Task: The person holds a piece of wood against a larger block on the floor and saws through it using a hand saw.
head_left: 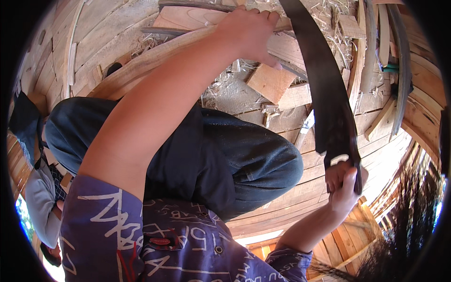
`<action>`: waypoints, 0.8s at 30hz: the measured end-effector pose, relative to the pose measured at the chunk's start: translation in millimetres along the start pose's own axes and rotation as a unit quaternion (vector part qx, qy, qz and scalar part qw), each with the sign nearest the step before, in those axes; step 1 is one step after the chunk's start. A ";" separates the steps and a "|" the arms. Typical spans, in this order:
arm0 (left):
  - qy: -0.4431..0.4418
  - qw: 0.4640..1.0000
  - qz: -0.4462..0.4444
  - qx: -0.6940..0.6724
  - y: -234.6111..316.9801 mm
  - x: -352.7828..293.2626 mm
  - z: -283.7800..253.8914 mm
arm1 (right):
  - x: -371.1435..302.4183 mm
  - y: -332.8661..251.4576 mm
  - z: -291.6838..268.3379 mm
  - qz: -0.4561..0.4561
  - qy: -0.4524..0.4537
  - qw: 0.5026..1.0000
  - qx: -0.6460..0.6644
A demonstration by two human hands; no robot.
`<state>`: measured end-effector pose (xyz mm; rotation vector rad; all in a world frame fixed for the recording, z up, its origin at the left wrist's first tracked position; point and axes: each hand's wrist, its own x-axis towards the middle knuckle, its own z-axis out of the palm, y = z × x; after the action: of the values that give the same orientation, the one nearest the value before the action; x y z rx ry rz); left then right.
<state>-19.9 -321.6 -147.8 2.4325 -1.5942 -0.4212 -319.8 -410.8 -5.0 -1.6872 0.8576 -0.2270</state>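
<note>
My right hand is closed around the handle of a handsaw. Its long dark blade runs up past the right end of a wooden board; whether the teeth touch the wood, I cannot tell. Across that board lies my left hand, fingers over the far side and thumb on the near side, holding it down. Just below the thumb, a square wood offcut rests on the floor beside another short block.
Curly shavings litter the plank floor. A long timber stretches under my left forearm. More wood strips stand at the right, near a small block. Another person is at the left edge.
</note>
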 end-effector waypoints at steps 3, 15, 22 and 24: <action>0.003 1.000 -0.010 -0.007 -2.9 1.3 5.8 | 52.5 -9.3 27.0 0.018 -0.015 0.999 -0.034; -0.059 0.996 -0.009 -0.073 3.0 5.0 -26.1 | -106.0 -22.2 -43.5 0.030 0.095 0.986 -0.133; 0.020 1.000 -0.016 -0.013 -6.1 4.1 15.9 | -70.7 -4.5 -39.7 -0.014 0.011 1.000 -0.017; 0.015 1.000 -0.010 -0.012 -3.7 7.7 13.9 | -36.6 5.0 -15.2 -0.020 0.008 1.000 -0.005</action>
<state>-18.6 -327.4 -163.0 2.4271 -1.5444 -0.4039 -356.5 -399.2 5.5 -1.7146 0.8390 -0.2638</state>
